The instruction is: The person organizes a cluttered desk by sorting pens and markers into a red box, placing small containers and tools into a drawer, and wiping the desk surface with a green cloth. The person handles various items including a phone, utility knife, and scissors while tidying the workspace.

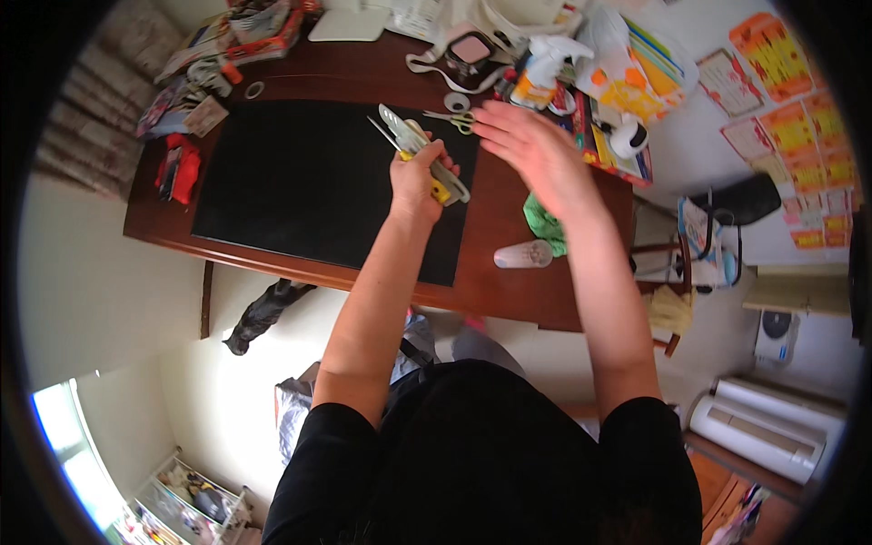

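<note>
My left hand grips a bundle of slim tools above the black desk mat. A thin pointed metal shaft and a pale slotted blade-like piece stick out ahead of the fist. Yellow and pale handle ends show behind it; their exact kinds are unclear. My right hand is in the air with its fingers extended and holds nothing. By its fingertips lie scissors with pale green-yellow handles; I cannot tell whether they touch. A clear plastic cup lies on its side beside a green cloth, partly behind my right forearm.
A white roll, a strapped bag and a spray bottle crowd the desk's back. A white camera stands at the right. A red pouch lies at the left. A black cat is on the floor by the desk.
</note>
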A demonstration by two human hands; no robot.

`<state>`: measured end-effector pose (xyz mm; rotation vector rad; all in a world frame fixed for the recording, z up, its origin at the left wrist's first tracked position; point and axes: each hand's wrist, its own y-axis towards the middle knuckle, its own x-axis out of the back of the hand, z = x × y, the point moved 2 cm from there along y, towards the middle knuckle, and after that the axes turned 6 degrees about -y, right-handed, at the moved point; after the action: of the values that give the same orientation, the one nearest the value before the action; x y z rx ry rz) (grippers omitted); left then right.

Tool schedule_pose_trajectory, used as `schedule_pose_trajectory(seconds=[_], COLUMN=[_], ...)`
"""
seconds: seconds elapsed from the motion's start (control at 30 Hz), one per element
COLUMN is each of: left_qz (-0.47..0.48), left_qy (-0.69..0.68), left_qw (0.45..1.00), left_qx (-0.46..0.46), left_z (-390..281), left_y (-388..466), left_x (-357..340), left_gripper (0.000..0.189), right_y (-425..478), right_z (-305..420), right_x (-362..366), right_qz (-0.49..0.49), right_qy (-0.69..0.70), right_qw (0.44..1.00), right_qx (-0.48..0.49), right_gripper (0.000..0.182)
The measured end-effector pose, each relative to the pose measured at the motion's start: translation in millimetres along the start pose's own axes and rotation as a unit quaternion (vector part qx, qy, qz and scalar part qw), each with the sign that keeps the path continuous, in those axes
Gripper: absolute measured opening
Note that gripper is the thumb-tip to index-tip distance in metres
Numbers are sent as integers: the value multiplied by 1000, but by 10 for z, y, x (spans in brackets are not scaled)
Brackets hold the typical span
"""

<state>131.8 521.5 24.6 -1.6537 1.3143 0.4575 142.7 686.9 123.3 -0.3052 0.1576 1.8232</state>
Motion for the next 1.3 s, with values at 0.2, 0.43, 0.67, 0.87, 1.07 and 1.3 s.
schedule_pose_trajectory(seconds=[0.2,0.43,0.67,0.87,1.07,1.3], left_qz=[94,209,154,6,33,93], left_qy=[287,350,411,297,292,305], left_qw=[948,906,898,947,932,919], left_qx=[100,119,-21,-122,-214,-232], left_z=[283,855,1012,669,514,1189], left_y=[-337,-794,-560,-387,129,882], left_x=[312,195,321,342,-77,-665], left_gripper=[28,52,47,57,64,47], right_y=[-1614,-1554,-1219,-1126,48,-1159], right_z=[-913,-1856,-1452,-1785,-1864,-2018], right_x=[1081,610,872,2019,2058,1408], right_qz=[-203,-188,-111,-20,-196,61], right_qy=[-470,-411,-550,-756,-736,-699], right_qw=[857,891,825,647,638,701], right_qx=[-62,-40,72,99,114,125], right_gripper=[59,49,53,48,40,46])
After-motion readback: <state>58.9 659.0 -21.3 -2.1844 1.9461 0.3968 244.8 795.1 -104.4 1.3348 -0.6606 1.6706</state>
